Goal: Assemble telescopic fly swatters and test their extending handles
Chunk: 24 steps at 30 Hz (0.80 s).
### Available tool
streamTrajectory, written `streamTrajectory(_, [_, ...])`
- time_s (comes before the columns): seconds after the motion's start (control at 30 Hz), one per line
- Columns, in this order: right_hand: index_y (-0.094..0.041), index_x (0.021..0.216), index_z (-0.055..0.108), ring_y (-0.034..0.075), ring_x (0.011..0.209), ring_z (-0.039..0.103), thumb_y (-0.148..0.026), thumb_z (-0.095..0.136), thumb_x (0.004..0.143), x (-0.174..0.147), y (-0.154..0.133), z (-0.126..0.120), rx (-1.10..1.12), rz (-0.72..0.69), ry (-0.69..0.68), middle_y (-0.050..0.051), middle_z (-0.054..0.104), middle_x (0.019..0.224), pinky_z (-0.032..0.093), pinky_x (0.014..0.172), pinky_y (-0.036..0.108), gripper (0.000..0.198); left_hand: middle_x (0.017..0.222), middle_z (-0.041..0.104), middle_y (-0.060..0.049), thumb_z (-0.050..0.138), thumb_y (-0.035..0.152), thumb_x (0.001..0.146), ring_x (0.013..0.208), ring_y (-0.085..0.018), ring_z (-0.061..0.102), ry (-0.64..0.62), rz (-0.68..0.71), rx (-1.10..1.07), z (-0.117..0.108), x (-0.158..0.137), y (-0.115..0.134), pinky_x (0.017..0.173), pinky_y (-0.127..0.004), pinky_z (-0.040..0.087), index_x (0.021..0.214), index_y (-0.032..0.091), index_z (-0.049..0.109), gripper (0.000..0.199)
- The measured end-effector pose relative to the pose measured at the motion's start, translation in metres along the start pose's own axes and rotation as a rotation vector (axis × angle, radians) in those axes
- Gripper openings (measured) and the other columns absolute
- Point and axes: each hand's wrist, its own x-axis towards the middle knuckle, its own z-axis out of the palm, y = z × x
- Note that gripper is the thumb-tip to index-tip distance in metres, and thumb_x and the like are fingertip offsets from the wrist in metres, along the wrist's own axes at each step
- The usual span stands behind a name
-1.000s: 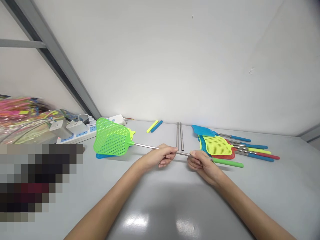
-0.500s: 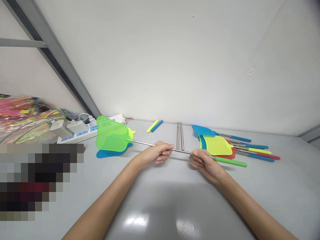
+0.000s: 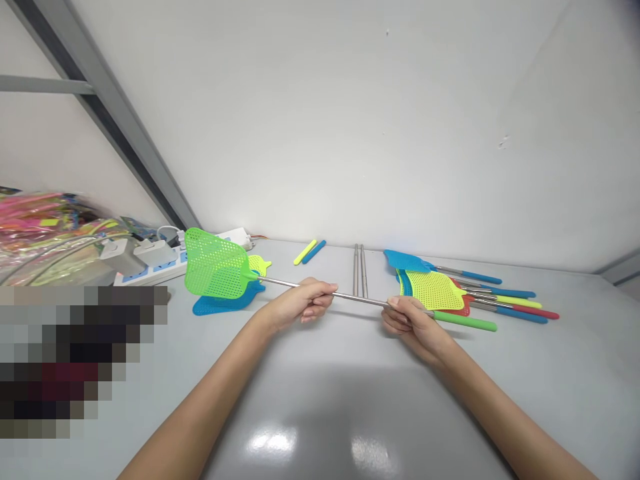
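Both hands hold a telescopic fly swatter (image 3: 215,267) with a green mesh head at the left and a green grip at the right. My left hand (image 3: 305,301) is closed on its thin metal rod, to the right of the head. Around the rod near the grip, my right hand (image 3: 413,321) is closed too. Below the green head lie a blue swatter head (image 3: 225,305) and a yellow swatter head (image 3: 260,264), partly hidden. Two bare metal rods (image 3: 356,270) lie side by side behind the gap between my hands.
On the right of the grey table (image 3: 320,387) is a pile of swatters (image 3: 437,290) with blue, yellow and red grips. A yellow and a blue grip (image 3: 314,252) lie near the wall. At the left are a power strip (image 3: 173,269) and bagged colourful items (image 3: 45,233).
My left hand has moved left with the green head, and my right hand slightly right. The stretch of rod between my hands is longer.
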Motion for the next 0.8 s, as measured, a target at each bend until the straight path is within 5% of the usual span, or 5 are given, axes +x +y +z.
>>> streamTrajectory(0.8, [-0.019, 0.047, 0.028, 0.008, 0.043, 0.01, -0.027, 0.046, 0.08, -0.001, -0.001, -0.004, 0.007, 0.038, -0.032, -0.007, 0.018, 0.046, 0.009, 0.044, 0.027, 0.038, 0.035, 0.02, 0.008, 0.041, 0.029, 0.08, 0.033, -0.005, 0.016, 0.067, 0.024, -0.005, -0.014, -0.007, -0.002, 0.038, -0.023, 0.013, 0.046, 0.019, 0.025, 0.039])
